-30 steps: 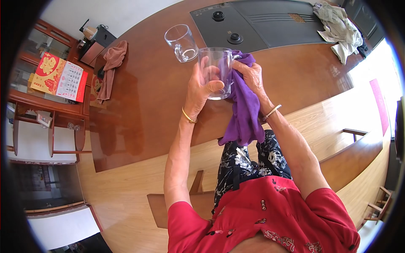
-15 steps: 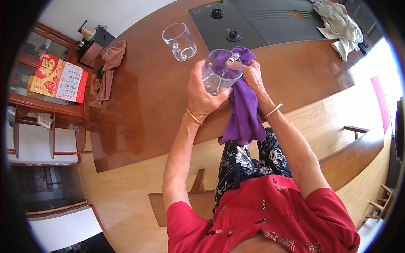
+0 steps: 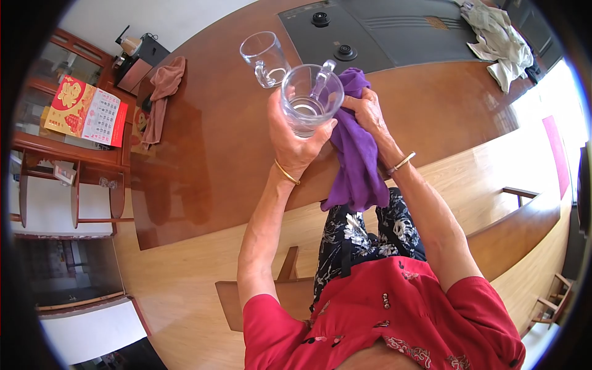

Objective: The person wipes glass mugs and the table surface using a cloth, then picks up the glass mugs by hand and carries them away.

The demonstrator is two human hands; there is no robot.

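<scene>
My left hand [image 3: 291, 140] is wrapped round a clear glass mug [image 3: 308, 114], held over the table with its mouth tilted towards me. The mug's handle [image 3: 324, 77] points away, up and to the right. In my right hand [image 3: 368, 112] is a bunched purple cloth [image 3: 354, 166], pressed near the mug's right side, its lower end hanging down past the table edge. Just beyond the held mug, a second glass mug [image 3: 264, 58] stands upright on the table. Some right fingers are hidden behind the cloth.
The brown wooden table [image 3: 209, 154] has a dark panel [image 3: 394, 31] with black knobs set in it. A pale cloth [image 3: 496, 43] lies at the far right, a pinkish-brown cloth [image 3: 165, 92] at the left edge. Beyond stands a cabinet with a red calendar [image 3: 86, 114]. A wooden bench [image 3: 265, 302] is below.
The held mug has shifted slightly left and turned, so its mouth faces me more and its handle points further up. My right hand with the purple cloth has barely moved.
</scene>
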